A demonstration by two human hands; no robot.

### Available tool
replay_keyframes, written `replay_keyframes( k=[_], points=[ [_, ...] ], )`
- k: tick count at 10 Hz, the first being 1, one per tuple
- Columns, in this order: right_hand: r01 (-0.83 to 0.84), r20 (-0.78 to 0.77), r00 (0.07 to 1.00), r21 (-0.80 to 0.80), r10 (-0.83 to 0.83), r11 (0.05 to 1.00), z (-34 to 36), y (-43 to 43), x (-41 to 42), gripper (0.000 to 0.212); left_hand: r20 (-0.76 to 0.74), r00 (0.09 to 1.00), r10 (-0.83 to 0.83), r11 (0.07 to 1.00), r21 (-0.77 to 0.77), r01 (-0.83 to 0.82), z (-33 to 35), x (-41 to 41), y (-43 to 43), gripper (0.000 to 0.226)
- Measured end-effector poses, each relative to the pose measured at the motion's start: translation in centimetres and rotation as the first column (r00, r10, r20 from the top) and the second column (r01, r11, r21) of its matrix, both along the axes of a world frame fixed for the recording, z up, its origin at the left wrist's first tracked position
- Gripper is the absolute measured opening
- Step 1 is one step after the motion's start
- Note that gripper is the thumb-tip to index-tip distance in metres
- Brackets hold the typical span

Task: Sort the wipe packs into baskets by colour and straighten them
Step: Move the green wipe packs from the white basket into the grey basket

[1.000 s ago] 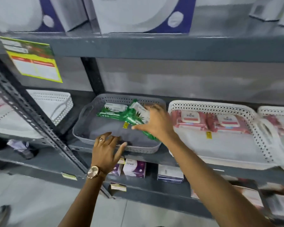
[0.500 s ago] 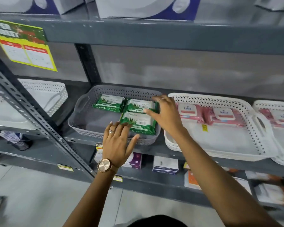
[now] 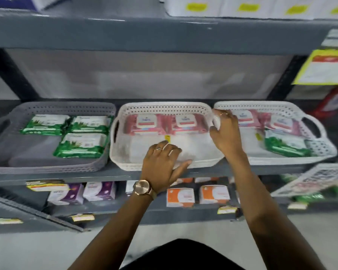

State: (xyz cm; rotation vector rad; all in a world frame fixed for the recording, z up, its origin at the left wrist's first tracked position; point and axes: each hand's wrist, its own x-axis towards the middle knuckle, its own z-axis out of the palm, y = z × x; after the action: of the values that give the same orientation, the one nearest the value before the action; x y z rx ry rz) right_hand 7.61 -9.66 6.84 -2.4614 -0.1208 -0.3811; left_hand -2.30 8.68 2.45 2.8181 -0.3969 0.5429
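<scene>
Stray green pack point(image 3: 287, 144) — long axis sideways, slightly tilted

The shelf point(image 3: 47, 178) looks like grey painted metal, matt. The grey basket point(image 3: 53, 109) and two white baskets point(image 3: 164, 108) point(image 3: 269, 106) are perforated plastic with a dull sheen. The green packs point(image 3: 80, 145) and pink packs point(image 3: 146, 123) are glossy plastic film. The watch point(image 3: 142, 188) is polished rose-gold metal. The boxes point(image 3: 180, 196) below look like smooth card.

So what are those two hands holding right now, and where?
No pack. The left hand rests on the middle white basket's front rim; the right hand grips its right-side handle.
</scene>
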Motion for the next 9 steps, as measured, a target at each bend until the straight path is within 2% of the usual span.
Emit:
replay_keyframes(
  k=[1,2,3,4,5,6,7,8,9],
  points=[
    [0.177,-0.126,0.973,-0.129,-0.193,0.976,-0.3,-7.1,1.6,0.055,-0.060,0.996,0.059,0.998,0.020,-0.058,0.0,0.9,-4.3,0.067],
    [0.298,-0.318,0.865,-0.295,-0.388,0.908,-0.5,-13.0,2.9,0.074,-0.098,0.986,0.134,0.990,0.052,-0.129,-0.4,1.8,-7.9,0.079],
    [0.303,-0.464,0.750,-0.391,-0.471,0.869,-0.5,-16.6,3.4,0.097,-0.077,0.984,0.162,0.982,0.108,-0.153,-1.1,2.3,-9.5,0.077],
    [0.248,-0.545,0.710,-0.400,-0.446,0.882,-0.8,-18.8,4.0,0.099,-0.003,0.990,0.141,0.986,0.093,-0.140,-1.6,2.8,-9.5,0.068],
    [0.208,-0.521,0.770,-0.340,-0.367,0.917,-1.8,-20.0,4.2,0.083,0.072,0.991,0.116,0.989,0.088,-0.122,-2.1,2.8,-9.2,0.060],
    [0.079,-0.533,0.783,-0.426,-0.320,0.901,-0.4,-18.8,3.1,0.076,0.113,0.987,0.118,0.990,0.069,-0.126,-2.5,2.9,-9.4,0.059],
    [0.023,-0.545,0.797,-0.405,-0.261,0.914,-0.4,-19.2,3.0,0.064,0.142,0.983,0.116,0.991,0.052,-0.125,-2.6,2.9,-9.5,0.061],
    [-0.030,-0.534,0.829,-0.342,-0.168,0.939,-0.4,-18.3,2.6,0.076,0.163,0.982,0.098,0.992,0.061,-0.109,-2.5,2.9,-9.3,0.060],
    [-0.011,-0.467,0.877,-0.264,-0.118,0.964,-1.0,-16.4,2.5,0.088,0.161,0.986,0.045,0.994,0.095,-0.061,-2.7,2.7,-8.6,0.054]
  ],
)
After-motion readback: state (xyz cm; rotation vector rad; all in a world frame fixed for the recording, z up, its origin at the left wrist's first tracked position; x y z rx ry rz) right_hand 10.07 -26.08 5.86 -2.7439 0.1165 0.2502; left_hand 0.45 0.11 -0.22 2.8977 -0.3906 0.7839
